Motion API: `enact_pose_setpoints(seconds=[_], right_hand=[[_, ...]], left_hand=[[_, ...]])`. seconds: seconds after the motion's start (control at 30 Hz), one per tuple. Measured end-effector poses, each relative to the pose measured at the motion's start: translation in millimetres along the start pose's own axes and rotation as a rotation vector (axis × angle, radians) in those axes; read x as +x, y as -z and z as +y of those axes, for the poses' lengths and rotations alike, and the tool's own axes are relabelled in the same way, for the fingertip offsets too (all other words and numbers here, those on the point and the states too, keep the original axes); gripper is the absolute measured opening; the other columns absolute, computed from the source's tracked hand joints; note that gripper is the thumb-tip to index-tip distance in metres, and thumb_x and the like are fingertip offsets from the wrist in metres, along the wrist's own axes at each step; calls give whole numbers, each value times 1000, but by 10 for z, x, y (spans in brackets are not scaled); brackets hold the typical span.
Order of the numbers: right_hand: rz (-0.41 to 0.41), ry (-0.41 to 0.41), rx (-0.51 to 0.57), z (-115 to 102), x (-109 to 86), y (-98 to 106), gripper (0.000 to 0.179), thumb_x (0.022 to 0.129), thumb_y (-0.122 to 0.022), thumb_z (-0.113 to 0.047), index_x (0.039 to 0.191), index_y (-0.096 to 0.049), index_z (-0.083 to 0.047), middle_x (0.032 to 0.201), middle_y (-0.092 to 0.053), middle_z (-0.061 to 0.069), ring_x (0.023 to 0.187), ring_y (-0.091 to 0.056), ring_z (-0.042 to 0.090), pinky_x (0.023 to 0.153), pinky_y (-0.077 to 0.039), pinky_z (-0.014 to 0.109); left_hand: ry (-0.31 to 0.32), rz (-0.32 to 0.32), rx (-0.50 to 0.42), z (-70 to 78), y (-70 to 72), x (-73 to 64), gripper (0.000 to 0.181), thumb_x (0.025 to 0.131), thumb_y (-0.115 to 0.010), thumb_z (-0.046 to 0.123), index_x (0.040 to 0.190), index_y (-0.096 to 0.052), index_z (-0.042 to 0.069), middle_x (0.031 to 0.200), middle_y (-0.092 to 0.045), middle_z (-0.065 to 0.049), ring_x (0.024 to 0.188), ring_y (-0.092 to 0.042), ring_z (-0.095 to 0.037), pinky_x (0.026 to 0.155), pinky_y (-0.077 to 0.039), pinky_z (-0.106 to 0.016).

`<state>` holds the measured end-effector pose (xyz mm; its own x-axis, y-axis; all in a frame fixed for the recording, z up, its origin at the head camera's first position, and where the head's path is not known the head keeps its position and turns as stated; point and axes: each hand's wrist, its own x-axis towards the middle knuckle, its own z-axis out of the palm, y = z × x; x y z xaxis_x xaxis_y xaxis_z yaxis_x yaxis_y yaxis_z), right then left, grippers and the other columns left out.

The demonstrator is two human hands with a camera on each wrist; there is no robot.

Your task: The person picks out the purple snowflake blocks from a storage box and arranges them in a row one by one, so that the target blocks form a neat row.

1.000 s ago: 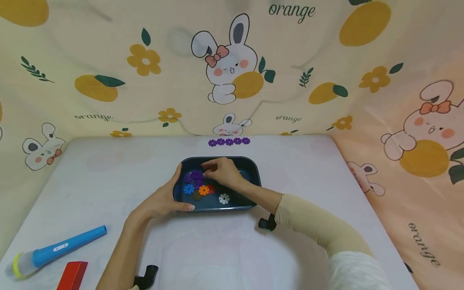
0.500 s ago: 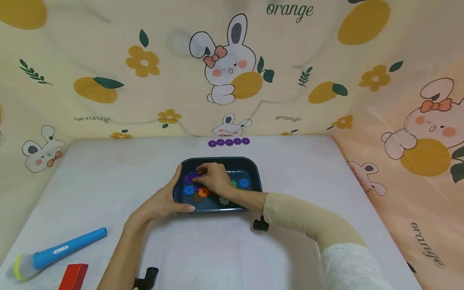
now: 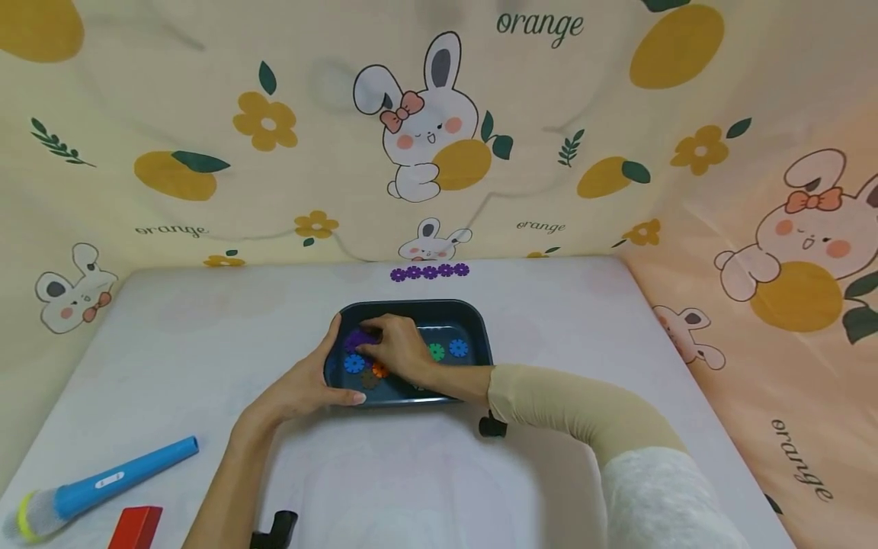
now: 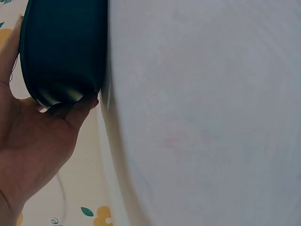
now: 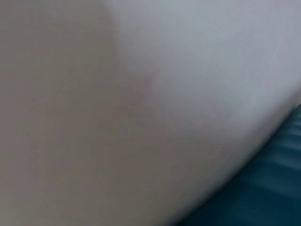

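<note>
A dark blue tray [image 3: 446,313] stands mid-table with small flower-shaped plastic discs in it. My left hand [image 3: 302,385] grips its left end, thumb at the front rim and fingers along the side. The left wrist view shows the tray's outer wall [image 4: 66,52] in that hand. Inside the tray, my right hand [image 3: 399,347] pinches at the purple discs [image 3: 353,341], thumb and index finger either side of the purple. Close by lie a blue disc [image 3: 354,364], an orange disc [image 3: 379,370] and a brown disc [image 3: 370,380]. My right hand is out of the right wrist view.
Behind the tray lies a row of joined purple discs [image 3: 430,272]. A green disc [image 3: 437,351] and another blue disc [image 3: 458,348] are in the tray's right half. At front left are a blue toy microphone [image 3: 110,480] and a red block [image 3: 137,526]. Patterned cloth [image 3: 274,183] surrounds the table.
My right hand has moved left and slightly toward me within the tray, onto the purple discs, uncovering the green and blue discs on the right. My left hand keeps its grip on the tray.
</note>
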<state>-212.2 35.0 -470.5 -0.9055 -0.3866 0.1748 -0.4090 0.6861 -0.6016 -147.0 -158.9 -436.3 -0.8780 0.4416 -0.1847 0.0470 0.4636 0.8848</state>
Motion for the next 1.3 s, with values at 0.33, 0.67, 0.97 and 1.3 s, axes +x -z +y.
enact_pose_setpoints(seconds=[0.33, 0.67, 0.97, 1.3], right_hand=[[-9, -7, 11, -41, 17, -65, 24, 86, -80, -25, 107, -78, -14, 103, -73, 0, 91, -66, 8, 77, -54, 19], [-37, 42, 65, -5, 50, 10, 17, 91, -75, -22, 104, -79, -13, 103, -75, -1, 87, -65, 2, 78, -53, 17], [-84, 85, 237, 61, 29, 279, 24, 93, -71, -12, 117, -73, -11, 94, -74, 2, 74, -65, 3, 65, -55, 17], [-150, 82, 437, 186, 21, 763, 33, 96, -65, -7, 129, -68, -9, 97, -75, 12, 78, -71, 16, 73, -60, 32]], left_hand=[[-6, 3, 10, -23, 2, 6, 128, 77, -86, 31, 159, 12, 21, 164, -3, -22, 148, -11, -46, 115, -14, -65], [-2, -2, -8, -38, -19, -6, 128, 78, -86, 31, 159, 12, 22, 164, -3, -21, 148, -10, -45, 116, -13, -64], [9, -1, 13, -19, -21, 15, 129, 77, -86, 31, 159, 13, 24, 165, -5, -21, 148, -13, -45, 115, -14, -65], [62, 19, 60, -16, -19, 20, 130, 76, -86, 39, 159, 13, 23, 164, -6, -22, 147, -14, -48, 115, -14, -65]])
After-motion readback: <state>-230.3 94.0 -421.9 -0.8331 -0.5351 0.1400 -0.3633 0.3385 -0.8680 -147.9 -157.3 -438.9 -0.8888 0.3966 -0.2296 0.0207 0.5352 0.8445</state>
